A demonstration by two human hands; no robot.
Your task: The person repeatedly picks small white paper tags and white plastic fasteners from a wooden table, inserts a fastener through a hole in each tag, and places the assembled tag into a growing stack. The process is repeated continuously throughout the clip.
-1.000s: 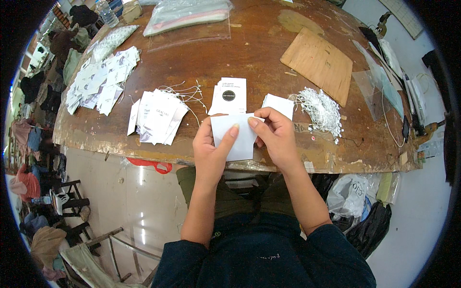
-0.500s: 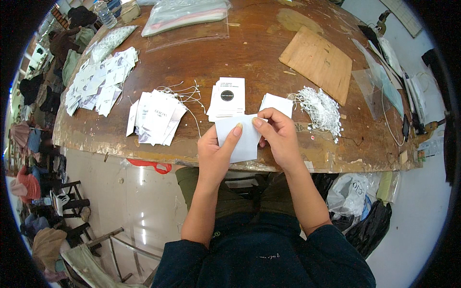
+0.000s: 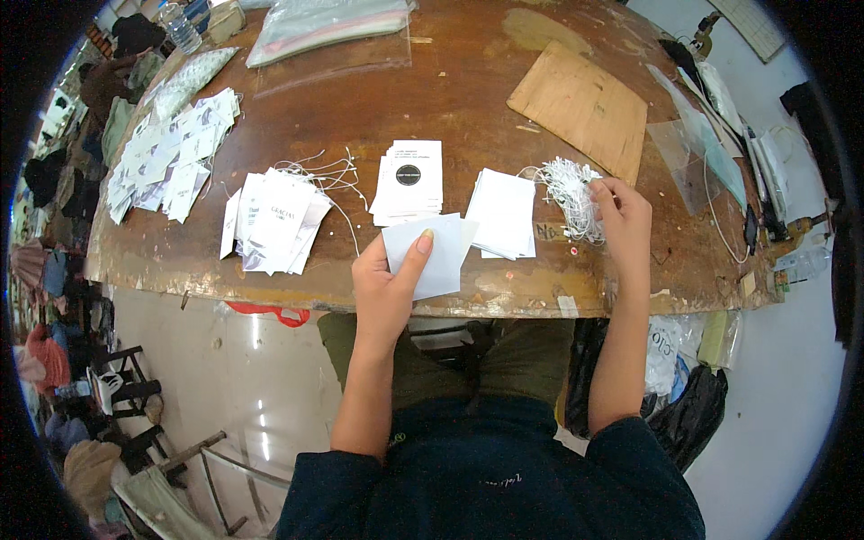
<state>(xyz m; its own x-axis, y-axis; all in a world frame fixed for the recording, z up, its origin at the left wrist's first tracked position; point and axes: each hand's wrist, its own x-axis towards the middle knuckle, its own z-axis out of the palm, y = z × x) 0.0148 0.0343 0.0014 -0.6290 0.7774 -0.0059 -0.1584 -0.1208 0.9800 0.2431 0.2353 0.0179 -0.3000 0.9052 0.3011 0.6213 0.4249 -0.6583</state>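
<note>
My left hand (image 3: 382, 288) holds white cards (image 3: 432, 265) near the table's front edge, thumb on top; the cards are slightly fanned. To the right, my right hand (image 3: 625, 220) is at the edge of a tangled pile of white tag strings (image 3: 565, 184), its thumb and fingers pinched together on the strings. Exactly what lies between the fingertips is partly hidden. Between the hands rests a stack of blank white cards (image 3: 502, 214). Behind the held cards stands a stack of printed cards (image 3: 423, 193) with a black circle on the top one.
Left on the wooden table (image 3: 333, 108) lie tags with strings (image 3: 281, 220) and a larger heap of tags (image 3: 171, 162). Plastic bags (image 3: 333, 31) lie at the back. A thin wooden board (image 3: 585, 112) sits behind the strings. Bagged items (image 3: 688, 387) stand below, on the right.
My right hand has left the cards and moved right to the string pile. The left hand keeps hold of the cards. The blank card stack shows more fully. The view has shifted slightly.
</note>
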